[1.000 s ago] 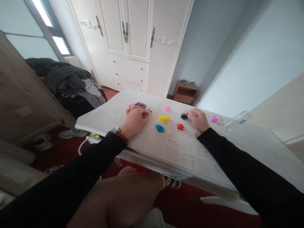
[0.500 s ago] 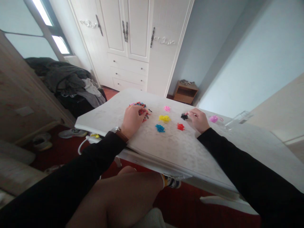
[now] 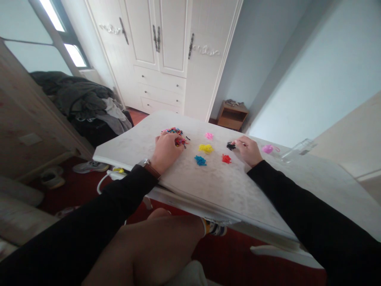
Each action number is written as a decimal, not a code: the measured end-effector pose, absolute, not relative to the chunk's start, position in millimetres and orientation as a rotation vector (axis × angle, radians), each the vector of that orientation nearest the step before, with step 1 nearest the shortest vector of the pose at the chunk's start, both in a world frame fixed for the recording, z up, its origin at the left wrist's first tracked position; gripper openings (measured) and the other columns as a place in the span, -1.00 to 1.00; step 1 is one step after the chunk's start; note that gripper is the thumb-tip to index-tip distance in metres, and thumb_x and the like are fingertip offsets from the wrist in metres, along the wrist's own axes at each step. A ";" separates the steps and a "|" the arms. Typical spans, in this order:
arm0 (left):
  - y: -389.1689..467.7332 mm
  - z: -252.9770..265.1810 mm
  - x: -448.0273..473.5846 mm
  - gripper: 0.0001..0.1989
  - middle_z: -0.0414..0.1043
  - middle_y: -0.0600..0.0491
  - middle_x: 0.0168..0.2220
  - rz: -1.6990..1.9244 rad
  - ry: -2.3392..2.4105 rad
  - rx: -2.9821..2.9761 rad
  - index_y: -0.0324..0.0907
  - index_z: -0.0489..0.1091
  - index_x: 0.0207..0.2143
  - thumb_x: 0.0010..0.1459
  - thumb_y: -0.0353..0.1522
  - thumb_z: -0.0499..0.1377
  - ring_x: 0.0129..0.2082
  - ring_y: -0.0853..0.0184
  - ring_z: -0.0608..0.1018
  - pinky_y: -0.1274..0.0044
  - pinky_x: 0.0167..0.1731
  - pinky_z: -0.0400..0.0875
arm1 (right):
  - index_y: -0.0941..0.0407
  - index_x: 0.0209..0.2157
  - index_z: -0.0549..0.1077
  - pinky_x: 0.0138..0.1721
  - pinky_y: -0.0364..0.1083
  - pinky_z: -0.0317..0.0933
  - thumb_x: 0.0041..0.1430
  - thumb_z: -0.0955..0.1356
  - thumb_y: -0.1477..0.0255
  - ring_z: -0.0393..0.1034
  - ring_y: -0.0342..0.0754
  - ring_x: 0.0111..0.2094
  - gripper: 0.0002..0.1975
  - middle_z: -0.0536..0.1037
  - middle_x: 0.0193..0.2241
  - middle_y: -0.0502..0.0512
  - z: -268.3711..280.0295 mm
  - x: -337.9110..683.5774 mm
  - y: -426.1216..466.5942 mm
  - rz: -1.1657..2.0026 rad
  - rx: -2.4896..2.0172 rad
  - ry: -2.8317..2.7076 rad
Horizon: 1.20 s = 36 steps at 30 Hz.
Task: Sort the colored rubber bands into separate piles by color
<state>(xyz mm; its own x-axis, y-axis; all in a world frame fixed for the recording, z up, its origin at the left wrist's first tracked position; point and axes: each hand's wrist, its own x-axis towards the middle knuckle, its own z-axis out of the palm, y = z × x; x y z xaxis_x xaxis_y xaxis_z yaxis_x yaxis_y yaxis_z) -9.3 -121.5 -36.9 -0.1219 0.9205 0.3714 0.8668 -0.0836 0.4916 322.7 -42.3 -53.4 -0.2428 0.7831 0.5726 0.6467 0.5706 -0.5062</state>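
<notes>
My left hand (image 3: 167, 152), with a watch at the wrist, lies over the near side of a mixed pile (image 3: 175, 130) of small coloured pieces like tiny rubber bands. Its thumb and forefinger curl inward, with red bits showing between them; whether the tips grip a piece is unclear. My right hand (image 3: 248, 150) is pinched at the edge of a black pile (image 3: 231, 146), and anything between its fingertips is too small to name. Between the hands lie a pink pile (image 3: 209, 136), a yellow pile (image 3: 206, 148), a blue pile (image 3: 200, 160) and a red pile (image 3: 226, 159).
A pink looped object (image 3: 268, 149) and a clear container (image 3: 297, 151) sit right of my right hand on the white table (image 3: 214, 184). One dark piece (image 3: 187, 138) lies loose beside the mixed pile. A white wardrobe (image 3: 166, 67) stands beyond the table.
My left hand's thumb and forefinger have shifted, and more red pieces show between them. The right hand stays at the black pile, with no clear movement.
</notes>
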 end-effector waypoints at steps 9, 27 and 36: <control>-117.7 -46.1 -11.8 -0.83 0.72 0.00 -0.11 1.063 2.015 2.045 -0.06 0.68 -0.31 0.12 -0.46 0.28 0.09 -0.03 0.58 0.14 0.16 0.37 | 0.04 -0.42 0.61 -0.06 0.08 0.35 0.30 0.32 0.24 0.53 0.10 -0.20 -0.69 0.67 -0.32 0.13 -52.5 321.9 -44.1 0.200 -1.164 -1.976; -116.7 -43.1 -15.6 -0.70 0.72 -0.05 -0.08 1.125 1.942 2.072 -0.16 0.71 -0.16 0.12 -0.52 0.23 -0.03 0.08 0.69 0.36 0.09 0.52 | 0.04 -0.43 0.61 -0.11 0.08 0.34 0.28 0.32 0.28 0.53 0.11 -0.21 -0.71 0.66 -0.33 0.14 -51.9 320.8 -44.4 0.217 -1.161 -1.977; -115.6 -45.4 -15.6 -0.67 0.72 -0.07 -0.13 1.157 1.915 2.067 -0.20 0.70 -0.16 0.14 -0.54 0.17 -0.10 0.13 0.69 0.38 0.04 0.52 | 0.05 -0.43 0.61 -0.08 0.08 0.34 0.28 0.31 0.28 0.53 0.10 -0.21 -0.70 0.67 -0.33 0.14 -53.6 321.1 -43.5 0.211 -1.151 -1.985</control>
